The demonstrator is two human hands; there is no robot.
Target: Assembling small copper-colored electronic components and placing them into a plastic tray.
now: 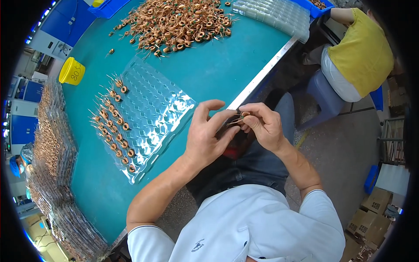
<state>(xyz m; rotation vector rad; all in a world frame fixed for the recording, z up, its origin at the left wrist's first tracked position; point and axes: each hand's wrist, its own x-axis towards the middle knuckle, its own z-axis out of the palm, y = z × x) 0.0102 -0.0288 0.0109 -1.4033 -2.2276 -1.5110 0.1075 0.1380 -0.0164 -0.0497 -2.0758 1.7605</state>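
Note:
Close together over my lap, just past the table edge, my hands work on one small copper-wound ring coil (243, 115). Its body is pinched between the thumb and fingers of my right hand (268, 129). My left hand (205, 133) has its thumb and forefinger closed at the coil's thin wire leads, partly hidden by the fingers. To the left on the table lies a clear plastic blister tray (152, 102). Several rows at its left side hold ring coils (114, 126) with their leads sticking out; the other pockets hold none.
A large heap of loose ring coils (179, 24) covers the table's far part. Stacked clear trays (275, 17) sit beside it. A yellow tub (72, 71) stands far left, above tall stacks of filled trays (54, 144). A person in yellow (362, 52) sits at the right.

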